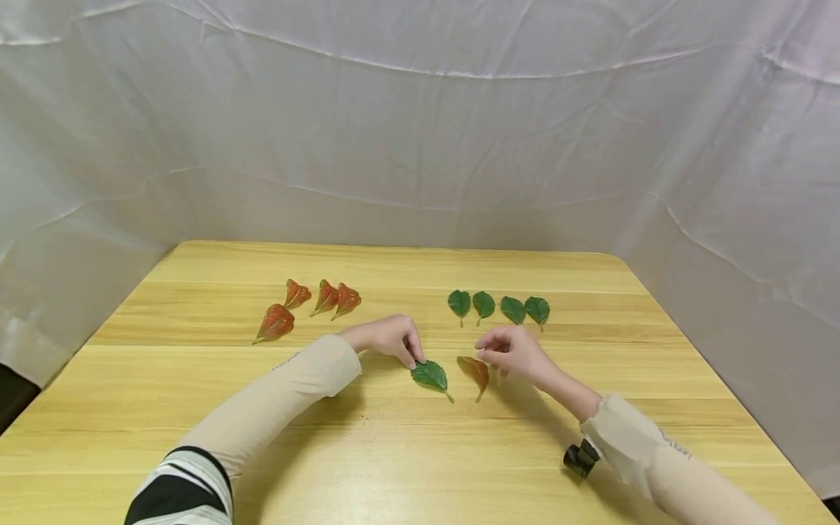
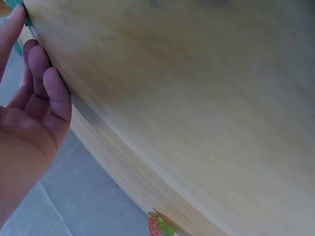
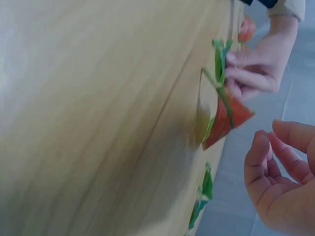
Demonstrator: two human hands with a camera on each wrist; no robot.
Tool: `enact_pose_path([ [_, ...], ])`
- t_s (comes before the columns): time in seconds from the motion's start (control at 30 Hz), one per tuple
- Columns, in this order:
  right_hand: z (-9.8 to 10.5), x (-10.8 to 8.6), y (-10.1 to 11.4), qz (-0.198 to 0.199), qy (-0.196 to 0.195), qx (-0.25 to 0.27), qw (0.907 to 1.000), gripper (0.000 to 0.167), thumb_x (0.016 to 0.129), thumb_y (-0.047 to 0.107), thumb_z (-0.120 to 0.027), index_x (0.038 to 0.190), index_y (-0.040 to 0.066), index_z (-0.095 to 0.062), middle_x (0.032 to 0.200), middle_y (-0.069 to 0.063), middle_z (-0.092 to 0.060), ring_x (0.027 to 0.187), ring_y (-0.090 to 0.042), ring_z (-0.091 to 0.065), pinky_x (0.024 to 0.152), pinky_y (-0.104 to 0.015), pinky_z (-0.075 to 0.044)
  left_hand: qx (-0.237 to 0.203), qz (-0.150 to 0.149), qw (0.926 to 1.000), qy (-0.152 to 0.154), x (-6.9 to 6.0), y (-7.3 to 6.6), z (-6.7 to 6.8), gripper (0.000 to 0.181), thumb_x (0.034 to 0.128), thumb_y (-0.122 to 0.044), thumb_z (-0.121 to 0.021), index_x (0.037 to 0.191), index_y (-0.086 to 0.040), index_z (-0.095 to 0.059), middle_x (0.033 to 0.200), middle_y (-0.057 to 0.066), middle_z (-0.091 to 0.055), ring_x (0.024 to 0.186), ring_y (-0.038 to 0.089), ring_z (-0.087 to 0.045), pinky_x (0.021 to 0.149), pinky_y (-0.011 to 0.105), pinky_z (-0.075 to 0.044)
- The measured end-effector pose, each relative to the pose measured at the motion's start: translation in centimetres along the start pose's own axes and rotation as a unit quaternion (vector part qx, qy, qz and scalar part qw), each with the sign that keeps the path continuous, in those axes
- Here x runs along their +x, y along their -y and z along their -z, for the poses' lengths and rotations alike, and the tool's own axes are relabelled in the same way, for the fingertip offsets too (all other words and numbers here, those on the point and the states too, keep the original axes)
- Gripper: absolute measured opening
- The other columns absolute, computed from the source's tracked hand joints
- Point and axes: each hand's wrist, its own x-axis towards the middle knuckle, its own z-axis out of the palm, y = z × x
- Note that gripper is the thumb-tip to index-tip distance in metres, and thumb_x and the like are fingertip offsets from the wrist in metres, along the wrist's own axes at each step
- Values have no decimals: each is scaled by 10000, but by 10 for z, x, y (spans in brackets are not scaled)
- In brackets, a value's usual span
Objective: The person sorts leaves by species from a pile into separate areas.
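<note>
Near the middle of the table, my left hand (image 1: pixel 392 339) pinches the upper end of a green leaf (image 1: pixel 430 375) between thumb and finger. The leaf's stem points down and to the right. Just right of it lies a red leaf (image 1: pixel 475 375) with its stem toward me. My right hand (image 1: pixel 515 354) hovers beside the red leaf's upper end. In the right wrist view a small gap separates the right fingertips (image 3: pixel 261 140) from this red leaf (image 3: pixel 230 118). The right fingers are loosely bent and hold nothing. Only a bit of green leaf (image 2: pixel 25 18) shows at the left thumb in the left wrist view.
Several red leaves (image 1: pixel 274 321) lie in a group at the back left of the wooden table (image 1: pixel 394 467). Several green leaves (image 1: pixel 484 304) form a row at the back right. Pale cloth (image 1: pixel 420 146) hangs behind and at both sides. A black device (image 1: pixel 580 459) sits at the right wrist.
</note>
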Motion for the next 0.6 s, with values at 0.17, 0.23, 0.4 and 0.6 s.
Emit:
enact_pose_path([
  [0.17,-8,-6,5,99,121,208,9997,151,805,16,-629,896,-104,-619,707,-173,-597,556,-256,-543,457,-341,-478,-35,-14,10000,21,0,0,0,118,705,33,-717,819,5,-714,784,48,-676,633,46,-587,595,189,-482],
  [0.23,-12,-9,8,124,206,305,9992,157,808,7,-621,905,-116,-616,723,-185,-600,555,-259,-555,469,-343,-484,-52,-4,10000,31,0,0,1,116,706,33,-715,819,7,-714,788,50,-676,636,45,-586,597,189,-482],
  [0.4,-25,-16,11,84,524,506,9973,174,815,4,-614,936,-121,-612,761,-185,-610,570,-277,-578,497,-321,-494,-19,-44,10000,41,0,0,1,115,707,36,-713,819,11,-713,784,54,-676,632,39,-581,595,187,-479],
  [0.6,-36,-22,11,58,1006,358,9943,210,819,43,-625,981,-90,-611,684,-123,-598,531,-237,-555,474,-304,-482,-82,-55,10000,16,0,0,1,106,702,41,-716,802,8,-714,759,50,-674,616,49,-584,583,197,-483],
])
